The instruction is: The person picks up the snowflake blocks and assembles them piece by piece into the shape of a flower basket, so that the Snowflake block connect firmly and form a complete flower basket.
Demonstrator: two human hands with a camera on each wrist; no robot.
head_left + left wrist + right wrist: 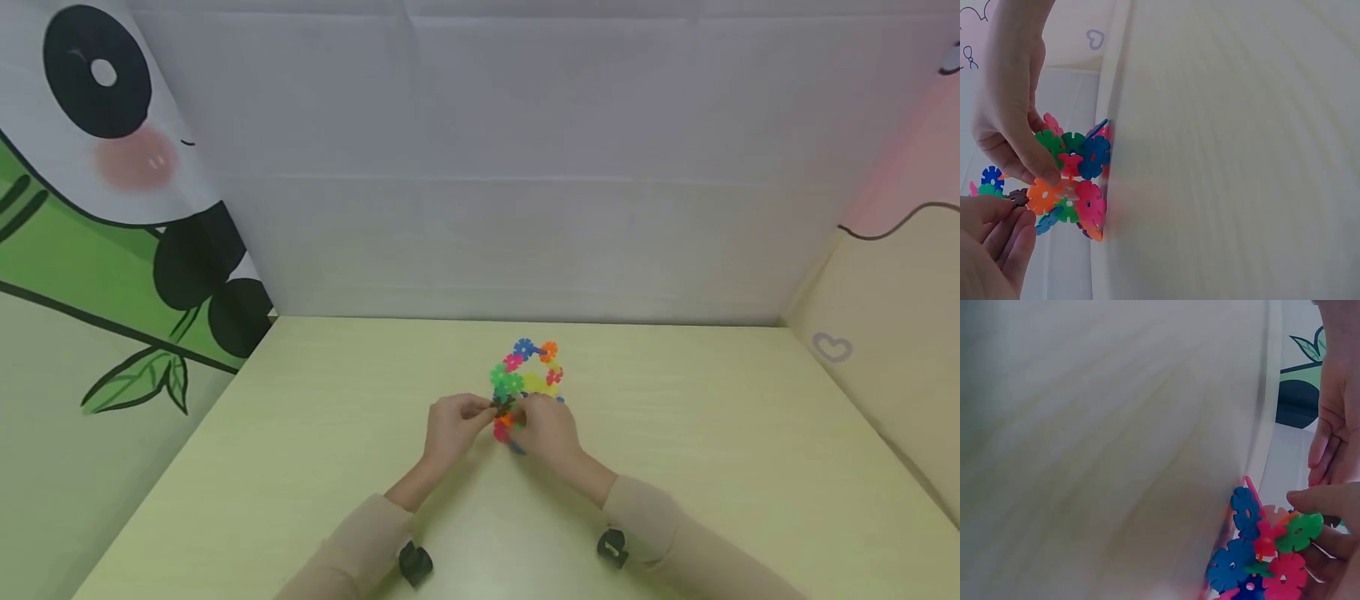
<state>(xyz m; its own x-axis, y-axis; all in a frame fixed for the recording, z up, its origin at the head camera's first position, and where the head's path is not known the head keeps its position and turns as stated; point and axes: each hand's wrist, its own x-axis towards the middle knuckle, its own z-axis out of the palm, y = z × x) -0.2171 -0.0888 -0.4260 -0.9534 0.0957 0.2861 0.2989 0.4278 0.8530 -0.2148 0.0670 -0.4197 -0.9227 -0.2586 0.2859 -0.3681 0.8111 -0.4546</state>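
A small structure of interlocking plastic snowflake discs (507, 382) stands on the table, in green, pink, blue, orange and yellow, with a loop of discs rising at its back. My left hand (452, 429) is on its left side and pinches a dark brown disc (1018, 197) between thumb and fingers, right against an orange disc (1044, 195). From the right, my right hand (551, 429) grips the structure, its thumb near the orange disc. A green disc (1299, 532) lies by the right thumb in the right wrist view. The fingers hide part of the structure's middle.
The pale wood-look table (300, 433) reaches back to a white wall sheet (480, 242). Cartoon-printed panels stand at the left (150, 275) and right (877, 333). Black straps (415, 564) hang by both sleeves.
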